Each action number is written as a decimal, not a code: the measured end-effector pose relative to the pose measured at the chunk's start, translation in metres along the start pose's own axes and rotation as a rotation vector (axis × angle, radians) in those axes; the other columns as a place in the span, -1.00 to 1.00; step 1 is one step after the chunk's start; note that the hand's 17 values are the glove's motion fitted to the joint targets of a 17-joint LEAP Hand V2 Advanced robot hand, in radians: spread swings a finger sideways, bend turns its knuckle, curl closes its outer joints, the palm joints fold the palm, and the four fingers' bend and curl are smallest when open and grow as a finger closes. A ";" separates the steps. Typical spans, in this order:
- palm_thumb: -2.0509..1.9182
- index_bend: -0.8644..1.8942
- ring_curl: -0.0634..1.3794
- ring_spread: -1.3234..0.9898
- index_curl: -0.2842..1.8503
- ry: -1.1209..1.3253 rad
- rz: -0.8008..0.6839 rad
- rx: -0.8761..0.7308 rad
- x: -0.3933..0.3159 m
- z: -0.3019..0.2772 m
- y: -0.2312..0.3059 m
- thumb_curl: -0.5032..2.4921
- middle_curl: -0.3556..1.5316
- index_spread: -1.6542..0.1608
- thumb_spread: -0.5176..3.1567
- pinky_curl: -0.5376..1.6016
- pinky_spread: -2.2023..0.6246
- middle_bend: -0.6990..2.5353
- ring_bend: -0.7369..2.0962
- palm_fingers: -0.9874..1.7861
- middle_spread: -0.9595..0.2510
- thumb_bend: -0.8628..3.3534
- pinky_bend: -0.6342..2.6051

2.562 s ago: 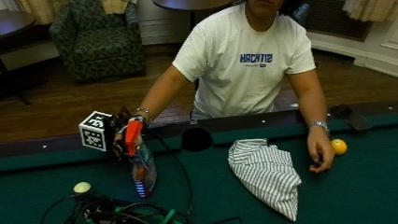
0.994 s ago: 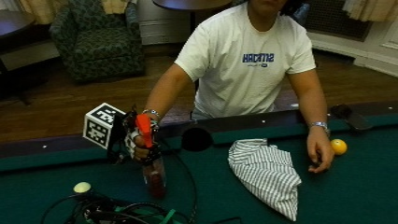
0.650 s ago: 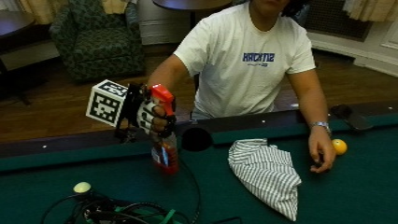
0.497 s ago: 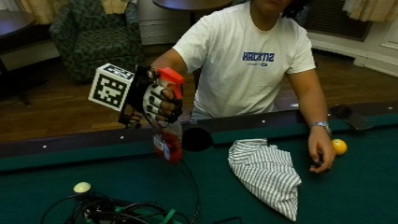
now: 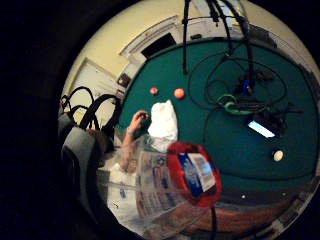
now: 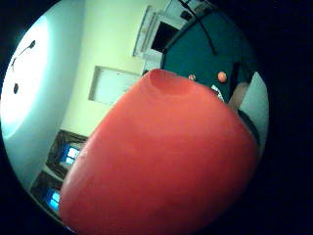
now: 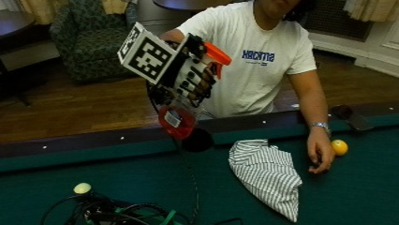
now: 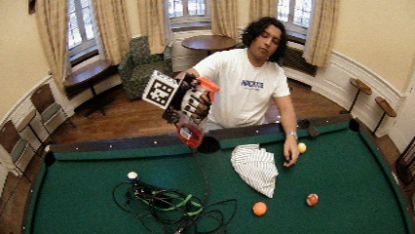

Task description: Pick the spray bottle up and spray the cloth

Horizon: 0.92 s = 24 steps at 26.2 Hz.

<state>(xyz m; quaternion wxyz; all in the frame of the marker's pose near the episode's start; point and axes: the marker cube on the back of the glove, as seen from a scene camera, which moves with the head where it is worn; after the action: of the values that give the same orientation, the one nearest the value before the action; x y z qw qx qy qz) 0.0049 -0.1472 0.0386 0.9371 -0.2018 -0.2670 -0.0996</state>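
My gloved right hand (image 7: 190, 77) grips the spray bottle (image 7: 176, 121) by its neck, high above the table's far rail. The bottle is tilted, with its orange spray head (image 7: 217, 54) uppermost and its red-based clear body hanging below the hand. That orange spray head (image 6: 161, 161) fills the thumb side palm view. The bottle's red base (image 5: 192, 172) shows close to the palm, with the cloth (image 5: 162, 122) beyond it. The striped cloth (image 7: 268, 173) lies crumpled on the green felt, to the right of and below the bottle. The wide view shows the hand (image 8: 195, 102) left of the cloth (image 8: 254, 168).
The person's bare left hand (image 7: 321, 157) rests on the felt beside a yellow ball (image 7: 339, 146). A side pocket (image 7: 197, 139) sits under the bottle. A white ball (image 7: 82, 188) and tangled cables (image 8: 168, 204) lie front left. An orange ball (image 8: 259, 208) and a red-striped ball (image 8: 311, 199) lie nearer the front.
My hand has lifted the bottle from the felt, up and to the right, and tilted it. The cloth and the bare hand have stayed put.
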 end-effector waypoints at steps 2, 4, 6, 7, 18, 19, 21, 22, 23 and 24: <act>0.48 -0.16 -0.26 -0.02 -0.24 0.051 0.010 -0.092 -0.007 0.015 -0.010 -0.19 -0.05 0.54 -0.41 -0.11 0.37 -0.21 0.02 0.72 0.27 -0.60 -0.35; 0.48 -0.16 -0.26 -0.02 -0.24 0.102 0.027 -0.196 -0.012 0.033 -0.018 -0.19 -0.05 0.54 -0.41 -0.11 0.37 -0.20 0.02 0.71 0.27 -0.60 -0.34; 0.48 -0.17 -0.26 -0.02 -0.23 0.143 0.049 -0.282 -0.018 0.051 -0.025 -0.18 -0.05 0.54 -0.42 -0.11 0.37 -0.20 0.02 0.71 0.27 -0.60 -0.34; 0.48 -0.17 -0.26 -0.02 -0.23 0.160 0.060 -0.315 -0.020 0.059 -0.029 -0.18 -0.05 0.54 -0.42 -0.11 0.37 -0.20 0.02 0.71 0.27 -0.60 -0.34; 0.48 -0.19 -0.27 -0.02 -0.21 0.375 0.215 -0.643 -0.018 0.132 -0.045 -0.16 -0.05 0.54 -0.42 -0.12 0.37 -0.20 0.03 0.71 0.27 -0.60 -0.34; 0.48 -0.19 -0.27 -0.02 -0.21 0.398 0.229 -0.672 -0.016 0.138 -0.045 -0.15 -0.05 0.54 -0.42 -0.12 0.37 -0.20 0.03 0.71 0.27 -0.60 -0.34; 0.48 -0.19 -0.27 -0.02 -0.21 0.453 0.259 -0.720 -0.009 0.151 -0.047 -0.15 -0.05 0.54 -0.41 -0.12 0.37 -0.20 0.03 0.71 0.27 -0.60 -0.33; 0.48 -0.19 -0.27 -0.02 -0.21 0.478 0.275 -0.740 -0.006 0.157 -0.048 -0.15 -0.05 0.54 -0.41 -0.12 0.37 -0.20 0.03 0.71 0.27 -0.60 -0.34; 0.48 -0.19 -0.27 -0.02 -0.21 0.498 0.291 -0.757 -0.003 0.164 -0.048 -0.15 -0.05 0.54 -0.41 -0.12 0.37 -0.19 0.03 0.71 0.27 -0.60 -0.33; 0.48 -0.19 -0.27 -0.02 -0.21 0.514 0.307 -0.773 -0.001 0.170 -0.049 -0.15 -0.05 0.54 -0.41 -0.12 0.37 -0.19 0.03 0.71 0.27 -0.60 -0.33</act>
<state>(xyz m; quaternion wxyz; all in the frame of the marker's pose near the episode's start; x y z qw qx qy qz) -0.0882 -0.1173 0.1862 0.8328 -0.5411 0.0625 -0.0986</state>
